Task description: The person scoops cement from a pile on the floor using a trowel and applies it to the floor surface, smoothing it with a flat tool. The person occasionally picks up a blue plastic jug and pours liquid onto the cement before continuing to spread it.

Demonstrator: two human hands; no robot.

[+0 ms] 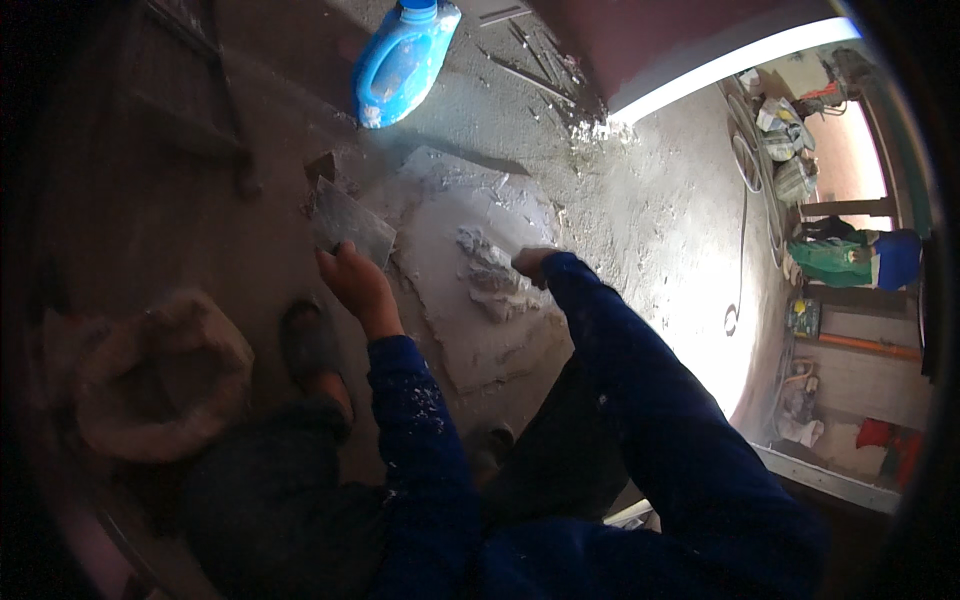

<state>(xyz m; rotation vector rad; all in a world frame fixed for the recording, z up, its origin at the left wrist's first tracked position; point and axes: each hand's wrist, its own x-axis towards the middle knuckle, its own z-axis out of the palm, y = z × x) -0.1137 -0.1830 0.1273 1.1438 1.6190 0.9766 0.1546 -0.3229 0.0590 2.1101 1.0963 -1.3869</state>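
My left hand [360,285] is closed on the near edge of a flat grey rectangular trowel [352,222], held above the floor. Any handle on it is hidden. Over to the right, my right hand [535,265] is closed at the edge of a heap of grey-white plaster [490,270]; glare and the fingers hide what it grips. The heap lies on a pale, plaster-smeared board [440,340] on the floor between my feet. Both sleeves are dark blue, and the left one is spotted with white.
A blue jug [405,65] stands beyond the board. Thin strips [530,65] lie by a wall corner at the far side. An open sack [165,380] is at my left. Bags [785,130], a hose [745,160] and shelves of goods line the right, past a sunlit floor patch.
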